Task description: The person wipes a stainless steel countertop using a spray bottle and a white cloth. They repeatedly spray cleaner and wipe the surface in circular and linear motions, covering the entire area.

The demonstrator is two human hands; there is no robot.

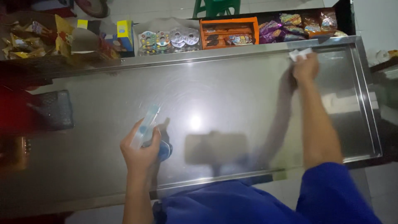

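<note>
Blue sleeves [248, 205] of our own shirt fill the bottom of the view, closest to us, and our two bare forearms reach out from them over the long glass-topped counter with a metal frame [232, 62].

Our left hand [141, 147] is curled tight around a pale blue translucent spray bottle [146, 126], held above the glass near the front edge, its nozzle end pointing away from us and to the right. Our right hand [306, 66] is stretched to the far right corner of the counter, fingers pressed together on a small white cloth [300, 53] that lies against the glass just beside the back rail. The two hands are well apart, and nothing lies on the glass between them; we see only a bright lamp reflection [195, 122] and a dark rectangular reflection [215, 147].

Behind the back rail stands a row of goods. An orange cardboard box [229, 20] holds packaged snacks. Left of it, a clear plastic pack [168, 39] shows round disc-shaped sweets. Right of it sit purple and brown snack bags [296, 25]. Further left is a yellow and blue carton [124, 35], then a heap of golden wrappers [25, 39]. A dark mesh basket [52, 110] shows at the left, its contents too dim to tell.
</note>
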